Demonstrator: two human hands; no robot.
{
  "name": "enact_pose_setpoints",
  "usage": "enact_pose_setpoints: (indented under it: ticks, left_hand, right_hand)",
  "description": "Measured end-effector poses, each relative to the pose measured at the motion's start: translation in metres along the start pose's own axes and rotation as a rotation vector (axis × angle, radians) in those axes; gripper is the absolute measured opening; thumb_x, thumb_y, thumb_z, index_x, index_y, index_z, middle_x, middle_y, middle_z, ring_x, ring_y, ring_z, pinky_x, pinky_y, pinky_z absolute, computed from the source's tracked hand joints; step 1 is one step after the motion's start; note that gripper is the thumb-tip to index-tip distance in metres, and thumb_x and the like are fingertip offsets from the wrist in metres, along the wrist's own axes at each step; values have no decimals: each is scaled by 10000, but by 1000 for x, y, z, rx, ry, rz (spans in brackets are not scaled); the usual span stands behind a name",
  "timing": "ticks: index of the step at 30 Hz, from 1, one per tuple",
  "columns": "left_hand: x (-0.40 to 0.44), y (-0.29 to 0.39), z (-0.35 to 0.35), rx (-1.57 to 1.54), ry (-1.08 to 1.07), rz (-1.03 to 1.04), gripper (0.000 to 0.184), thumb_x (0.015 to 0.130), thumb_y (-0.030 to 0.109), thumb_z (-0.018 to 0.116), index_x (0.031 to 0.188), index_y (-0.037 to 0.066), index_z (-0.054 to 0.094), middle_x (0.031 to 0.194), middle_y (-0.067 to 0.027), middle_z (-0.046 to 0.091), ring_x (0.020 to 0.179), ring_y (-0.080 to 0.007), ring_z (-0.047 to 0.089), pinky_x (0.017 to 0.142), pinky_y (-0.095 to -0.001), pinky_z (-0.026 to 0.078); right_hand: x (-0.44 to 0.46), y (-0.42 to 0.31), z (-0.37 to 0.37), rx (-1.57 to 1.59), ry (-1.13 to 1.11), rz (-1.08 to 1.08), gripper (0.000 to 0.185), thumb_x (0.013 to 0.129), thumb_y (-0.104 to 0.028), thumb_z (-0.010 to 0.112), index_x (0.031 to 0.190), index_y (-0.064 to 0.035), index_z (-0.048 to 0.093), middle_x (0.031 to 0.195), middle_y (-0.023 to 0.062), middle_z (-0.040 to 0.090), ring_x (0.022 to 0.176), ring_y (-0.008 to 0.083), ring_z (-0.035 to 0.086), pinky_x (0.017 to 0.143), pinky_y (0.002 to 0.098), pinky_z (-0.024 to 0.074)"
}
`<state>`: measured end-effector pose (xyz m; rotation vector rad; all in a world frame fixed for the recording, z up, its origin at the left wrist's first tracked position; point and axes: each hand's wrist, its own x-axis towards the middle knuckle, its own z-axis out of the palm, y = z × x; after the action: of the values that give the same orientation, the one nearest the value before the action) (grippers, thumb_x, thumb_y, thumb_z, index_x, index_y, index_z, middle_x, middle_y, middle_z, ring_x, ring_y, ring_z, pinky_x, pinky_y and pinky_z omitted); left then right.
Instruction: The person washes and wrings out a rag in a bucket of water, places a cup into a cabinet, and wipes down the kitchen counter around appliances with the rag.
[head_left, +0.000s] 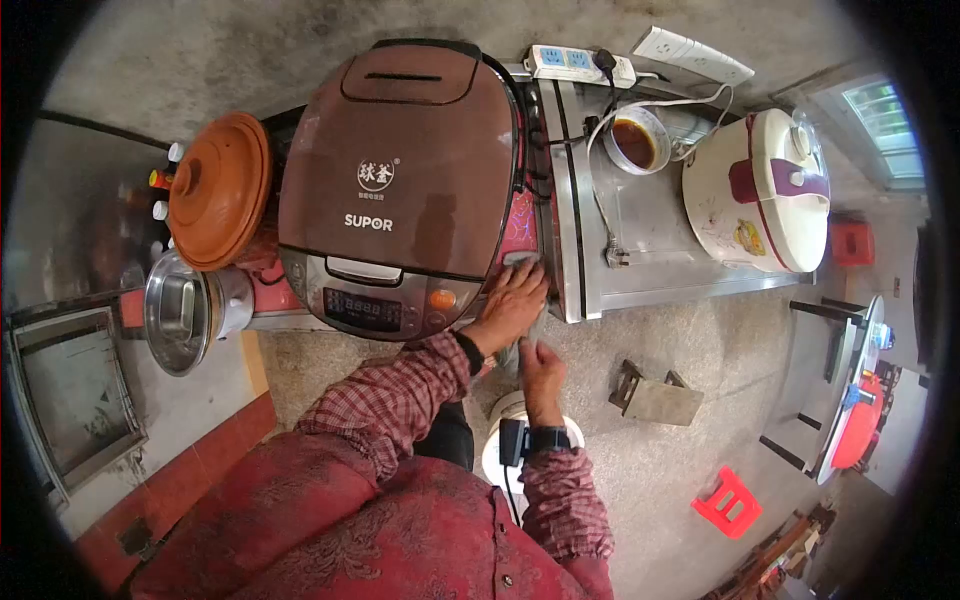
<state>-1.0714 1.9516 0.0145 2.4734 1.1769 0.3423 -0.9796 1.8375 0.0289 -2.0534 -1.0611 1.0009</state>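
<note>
My left hand (510, 305) lies flat on a grey-green cloth (538, 325), its fingers stretched toward the wall. It is on the pink-patterned counter strip (519, 222), just right of a big brown rice cooker (395, 165). Part of the cloth pokes out past the fingertips, and more hangs by the counter's front edge. Just below, my right hand (543, 382) is closed at the hanging part of the cloth, with its fingertips partly hidden. A dark box-shaped device (513, 442) with a cable sits by my right wrist.
A metal-topped counter (640, 275) holds a bowl of brown liquid (634, 141), a loose plug (616, 255) and a white rice cooker (757, 192). A clay pot (219, 190) and steel pan (178, 312) stand left. On the floor are a wooden stool (655, 395) and red stool (728, 503).
</note>
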Motion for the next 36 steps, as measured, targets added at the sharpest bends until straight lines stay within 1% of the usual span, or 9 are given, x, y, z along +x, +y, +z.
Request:
enact_pose_setpoints:
  ticks: [3,7,10,12,22,24,28,32,36]
  left_hand:
    - [-21,-1,4,120,-71,142,423,789,191,507,1174,17,488,1290,-133,421,1258,-294,320,1018,-433,250]
    - [-24,0,-6,-28,-42,82,430,812,175,459,1213,21,460,1325,-133,390,1280,-274,299,1029,-427,241]
    - [-14,2,-4,11,-22,-3,416,820,167,451,1210,22,457,1333,-126,379,1296,-264,278,1038,-429,239]
    - [-5,1,-6,-7,-24,-31,409,822,165,453,1205,20,459,1336,-125,373,1300,-260,270,1040,-433,238]
    - [10,0,-1,69,-12,-93,394,829,180,462,1193,30,470,1337,-116,372,1304,-261,257,1024,-454,268]
    - [2,-1,-1,70,-18,-68,409,827,183,467,1208,33,459,1343,-117,363,1300,-263,261,1020,-454,270]
    - [-25,1,-10,99,-89,-19,465,825,199,480,1257,41,414,1365,-109,334,1285,-267,278,1005,-458,278]
    - [-49,5,-26,-46,-112,12,497,816,205,438,1267,4,392,1333,-154,365,1255,-309,312,986,-478,292]
    - [-53,12,-29,-32,-37,-2,468,787,213,473,1214,25,447,1288,-153,407,1195,-310,367,956,-477,317]
  right_hand:
    - [-31,14,6,55,-32,120,275,809,-205,601,658,15,535,547,37,450,556,91,387,487,298,349]
    - [-34,15,11,179,17,82,284,812,-205,605,643,7,519,552,16,432,557,85,379,483,285,338]
    - [-21,-31,-6,-10,-23,31,299,812,-207,613,644,15,506,559,2,415,558,88,362,478,288,324]
    - [-14,-42,-8,116,2,80,302,796,-258,636,684,9,552,567,82,484,570,117,399,512,322,361]
    - [-1,-18,2,136,46,81,307,796,-278,630,699,6,565,559,102,509,548,125,407,517,325,374]
    - [-8,0,5,169,67,14,316,807,-222,618,643,28,515,558,18,423,553,90,357,478,290,323]
    - [-35,-8,-12,52,-74,22,295,800,-207,635,649,36,563,546,-16,460,537,77,395,456,284,330]
    - [-53,13,-10,172,-98,78,262,800,-215,635,696,20,585,578,-43,474,561,65,398,471,271,343]
    - [-57,-7,-29,116,-145,49,254,808,-212,628,696,9,575,590,-52,461,567,57,391,473,260,336]
